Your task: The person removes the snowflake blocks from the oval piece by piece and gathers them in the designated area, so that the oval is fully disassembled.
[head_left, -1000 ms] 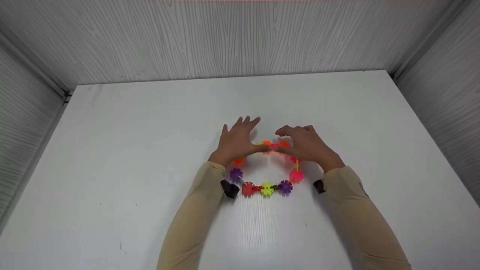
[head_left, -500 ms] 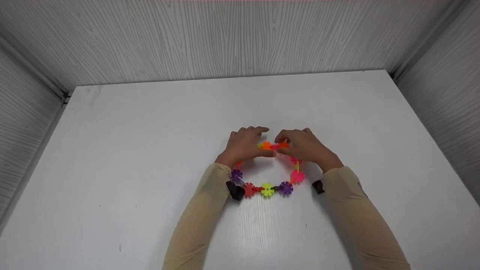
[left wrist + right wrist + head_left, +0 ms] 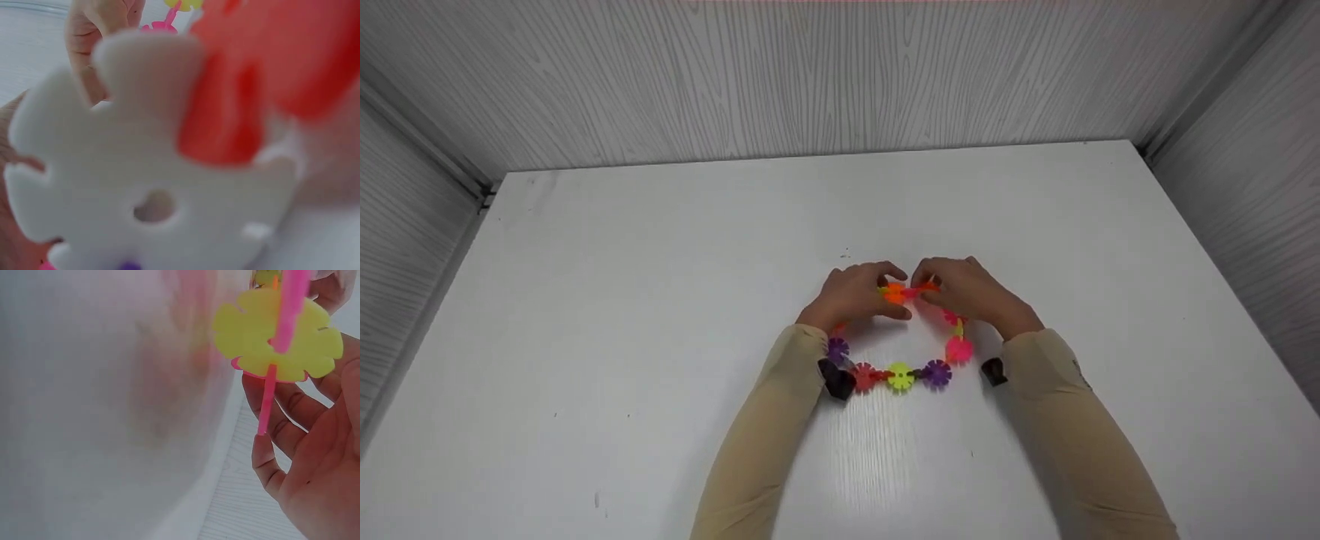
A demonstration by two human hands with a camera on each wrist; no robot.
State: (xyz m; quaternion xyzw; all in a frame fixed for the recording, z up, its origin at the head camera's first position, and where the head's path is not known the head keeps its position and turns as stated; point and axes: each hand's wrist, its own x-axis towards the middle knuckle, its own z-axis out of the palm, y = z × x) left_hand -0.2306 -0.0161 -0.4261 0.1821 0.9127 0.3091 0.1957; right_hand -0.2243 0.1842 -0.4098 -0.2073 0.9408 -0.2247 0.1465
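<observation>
Notched plastic snowflake discs in several colours are linked into a ring (image 3: 900, 377) on the white table. At the ring's far side, the fingers and thumb of my left hand (image 3: 851, 294) curve above and below an orange disc (image 3: 895, 289), tips apart. My right hand (image 3: 971, 291) pinches the far right part of the ring with index finger and thumb. Close to the left wrist camera are a white disc (image 3: 101, 163) and a blurred red disc (image 3: 298, 50). In the right wrist view a yellow disc (image 3: 247, 329) stands before my right fingers (image 3: 295, 402).
The white table (image 3: 622, 300) spreads around the ring. Grey wood-grain panels (image 3: 810, 82) stand behind it and along both sides. Black camera mounts (image 3: 837, 379) sit at the cuffs, the left one overlapping the ring's near left part.
My left hand has moved slightly right and nearer, and its spread fingers have curled toward the orange disc. The right hand's fingertips have drawn in closer to its part of the ring.
</observation>
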